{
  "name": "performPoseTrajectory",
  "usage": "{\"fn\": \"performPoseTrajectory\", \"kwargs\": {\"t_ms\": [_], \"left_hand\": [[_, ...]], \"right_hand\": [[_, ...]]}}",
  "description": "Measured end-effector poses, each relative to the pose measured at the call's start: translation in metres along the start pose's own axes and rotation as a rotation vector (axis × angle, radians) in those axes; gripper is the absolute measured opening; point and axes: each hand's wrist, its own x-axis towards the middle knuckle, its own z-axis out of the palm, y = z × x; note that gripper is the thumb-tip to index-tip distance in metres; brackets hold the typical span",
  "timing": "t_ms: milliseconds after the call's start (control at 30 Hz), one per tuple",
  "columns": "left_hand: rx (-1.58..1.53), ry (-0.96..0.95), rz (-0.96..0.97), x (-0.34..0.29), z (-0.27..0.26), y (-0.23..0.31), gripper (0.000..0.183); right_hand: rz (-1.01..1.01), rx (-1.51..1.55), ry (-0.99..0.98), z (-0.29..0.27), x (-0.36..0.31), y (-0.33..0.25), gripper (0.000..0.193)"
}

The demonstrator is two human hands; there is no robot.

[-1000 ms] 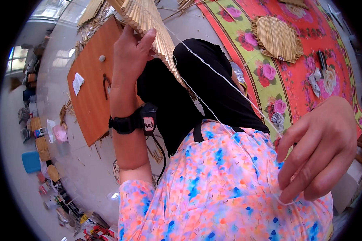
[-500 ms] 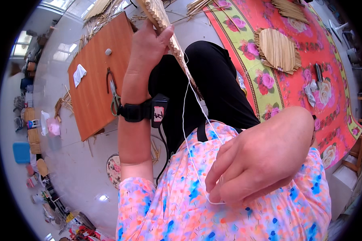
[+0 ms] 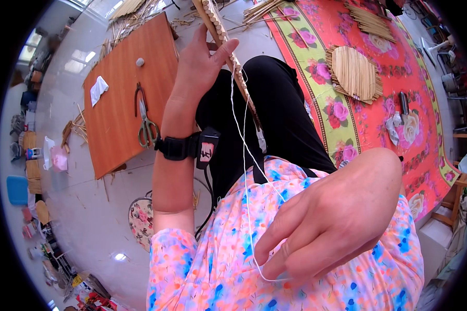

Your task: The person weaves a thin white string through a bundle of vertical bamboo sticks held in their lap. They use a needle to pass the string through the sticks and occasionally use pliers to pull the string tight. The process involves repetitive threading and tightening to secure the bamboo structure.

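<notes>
A narrow panel of pale sticks laid side by side (image 3: 224,37) stands edge-on above my black-trousered knees, tilted, its lower end toward my waist. My left hand (image 3: 205,65) is closed around its left side, thumb on the near edge; its other fingers are partly hidden. White thread (image 3: 247,192) hangs from the panel in two strands toward my right hand (image 3: 332,223). That hand is bent over in front of my flowered shirt, fingertips pinched on the thread. A needle, if any, cannot be made out. A black strap with a small box (image 3: 184,146) circles my left forearm.
Left of me is a brown board (image 3: 124,98) bearing scissors (image 3: 148,130), dark-handled pliers (image 3: 138,98), a white cloth (image 3: 98,90) and a thread ball (image 3: 140,62). To the right, a red flowered mat (image 3: 368,137) holds a stick panel (image 3: 355,74) and a stick bundle (image 3: 371,23).
My right hand has come slightly lower and left, drawing the thread loop down with it. My left hand stays on the panel, its thumb shifted a little right and down.
</notes>
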Motion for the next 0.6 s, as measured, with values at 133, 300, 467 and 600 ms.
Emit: {"fn": "performPoseTrajectory", "kwargs": {"t_ms": [133,300,467,600], "left_hand": [[0.015,0.139,-0.009,-0.035,-0.002,-0.002,0.046],[0.04,-0.057,0.057,-0.105,0.006,-0.024,0.035],[-0.051,-0.128,0.32,-0.117,0.035,-0.033,0.025],[-0.014,-0.147,0.256,-0.12,0.04,-0.038,0.015]], "right_hand": [[-0.01,-0.015,0.038,0.003,-0.005,-0.001,0.018],[-0.018,-0.034,0.012,0.002,-0.01,-0.004,0.019],[0.008,-0.079,0.012,-0.001,-0.01,-0.005,0.017],[0.039,-0.117,0.013,0.001,-0.012,-0.006,0.016]]}}
